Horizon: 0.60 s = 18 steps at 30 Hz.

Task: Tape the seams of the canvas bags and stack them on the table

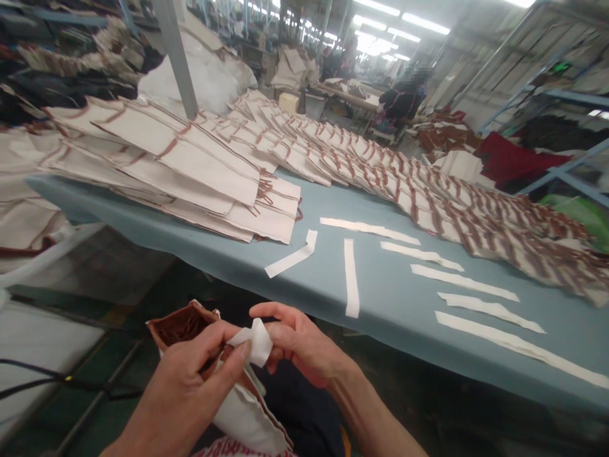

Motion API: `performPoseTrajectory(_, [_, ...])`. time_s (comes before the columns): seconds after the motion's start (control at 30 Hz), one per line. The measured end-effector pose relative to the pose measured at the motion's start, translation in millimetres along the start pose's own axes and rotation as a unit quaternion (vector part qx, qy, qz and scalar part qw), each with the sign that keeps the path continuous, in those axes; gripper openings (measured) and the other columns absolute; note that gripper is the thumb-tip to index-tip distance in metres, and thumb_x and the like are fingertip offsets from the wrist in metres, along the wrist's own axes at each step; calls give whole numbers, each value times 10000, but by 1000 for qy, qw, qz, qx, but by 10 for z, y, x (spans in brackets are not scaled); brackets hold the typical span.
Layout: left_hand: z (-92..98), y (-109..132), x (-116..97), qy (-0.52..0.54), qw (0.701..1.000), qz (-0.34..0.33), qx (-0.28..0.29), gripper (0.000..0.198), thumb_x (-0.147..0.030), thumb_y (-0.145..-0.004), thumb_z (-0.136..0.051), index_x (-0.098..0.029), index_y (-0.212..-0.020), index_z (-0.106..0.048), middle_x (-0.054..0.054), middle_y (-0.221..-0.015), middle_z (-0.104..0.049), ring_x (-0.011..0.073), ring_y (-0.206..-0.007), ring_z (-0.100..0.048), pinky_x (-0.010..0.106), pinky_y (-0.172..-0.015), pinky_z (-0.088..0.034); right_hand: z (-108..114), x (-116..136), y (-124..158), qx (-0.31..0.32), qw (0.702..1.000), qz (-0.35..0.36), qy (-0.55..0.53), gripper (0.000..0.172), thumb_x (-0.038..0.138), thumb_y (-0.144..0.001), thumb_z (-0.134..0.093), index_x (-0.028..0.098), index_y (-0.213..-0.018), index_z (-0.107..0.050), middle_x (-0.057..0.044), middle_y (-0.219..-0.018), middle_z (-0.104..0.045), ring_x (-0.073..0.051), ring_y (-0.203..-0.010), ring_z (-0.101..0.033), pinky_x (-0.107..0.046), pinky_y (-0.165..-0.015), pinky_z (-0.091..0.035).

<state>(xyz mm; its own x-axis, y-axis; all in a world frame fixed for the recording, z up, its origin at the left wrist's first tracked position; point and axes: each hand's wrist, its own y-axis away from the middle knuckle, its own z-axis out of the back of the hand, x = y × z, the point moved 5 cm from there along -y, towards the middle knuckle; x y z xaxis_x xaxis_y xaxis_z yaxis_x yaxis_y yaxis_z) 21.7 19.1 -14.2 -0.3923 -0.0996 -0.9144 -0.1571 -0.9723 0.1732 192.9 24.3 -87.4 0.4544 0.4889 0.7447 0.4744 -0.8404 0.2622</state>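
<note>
A small piece of white strip (259, 344), folded or crumpled, is pinched between my hands in front of my lap. My left hand (193, 374) grips its left end between thumb and index finger. My right hand (299, 343) holds the other side of the strip, its index finger raised and its lower fingers curled in. Below and behind the left hand sits a cream fabric bag (250, 409) with a brown-edged opening (178, 324); part of it is hidden by that hand.
A table under a blue-green cover (304, 289) stretches ahead. White strips (352, 279) lie across it, several to the right. Stacked cream panels with brown trim (204, 158) cover its left side and far edge. A metal post (176, 60) rises behind. Farther back, a person (404, 101) sits.
</note>
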Motion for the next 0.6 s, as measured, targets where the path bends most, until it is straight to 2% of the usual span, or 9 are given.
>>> performPoseTrajectory(0.07, [23,-10,49,22,1000,5,-1,336,-542,-930,-762,-256,-757,-798,-33,-658,-754,176,-599,-683,224,-595,-519,-93,29,3,-13,1000,-13,-5,824,661,-708,-1107,204,-1311,-780,27,-873,-733,-97,-635,-606,-183,-574,-548])
performPoseTrajectory(0.2, [92,-64,227,62,998,18,-2,380,-601,-890,-847,-242,-783,-785,-23,-654,-745,185,-584,-684,223,-554,-533,-238,-14,-50,11,996,-76,-46,783,622,-625,-1134,201,-1191,-795,59,-794,-656,-63,-554,-455,-169,-458,-307])
performPoseTrajectory(0.3, [135,-66,363,96,995,36,14,440,-662,-896,-855,-232,-840,-783,-5,-659,-768,201,-571,-714,227,-532,-554,-162,-51,-66,13,996,-92,-12,807,742,-595,-1075,228,-1137,-768,108,-675,-535,-63,-504,-300,-199,-456,-212])
performPoseTrajectory(0.37, [150,-36,437,118,990,69,19,455,-675,-899,-860,-225,-877,-792,5,-672,-788,211,-581,-742,228,-533,-567,-28,-62,-36,14,994,-104,35,821,786,-571,-1059,219,-1091,-772,120,-609,-496,-69,-488,-262,-214,-460,-203])
performPoseTrajectory(0.43, [151,2,486,143,984,101,21,456,-670,-885,-872,-221,-889,-794,12,-690,-804,221,-602,-767,230,-546,-580,136,-36,24,6,990,-112,86,779,764,-588,-1078,188,-1028,-792,87,-597,-560,-83,-492,-324,-226,-475,-229])
performPoseTrajectory(0.47, [146,17,500,154,982,111,22,456,-667,-873,-879,-219,-885,-793,16,-695,-807,226,-610,-774,233,-550,-585,218,5,60,-11,988,-105,112,737,756,-640,-1070,182,-1013,-796,58,-632,-615,-96,-519,-383,-230,-494,-258])
performPoseTrajectory(0.53, [133,34,514,168,978,121,21,454,-661,-854,-887,-218,-874,-786,22,-699,-807,237,-626,-785,241,-561,-593,334,138,134,-73,983,-63,158,620,739,-820,-992,198,-1055,-801,11,-791,-723,-127,-647,-514,-236,-574,-352])
performPoseTrajectory(0.6, [116,33,506,168,978,118,21,445,-652,-841,-888,-221,-867,-781,20,-684,-790,244,-626,-782,248,-559,-589,314,307,198,-133,962,15,238,493,709,-1019,-822,232,-1144,-810,-24,-1003,-791,-168,-853,-634,-262,-726,-468])
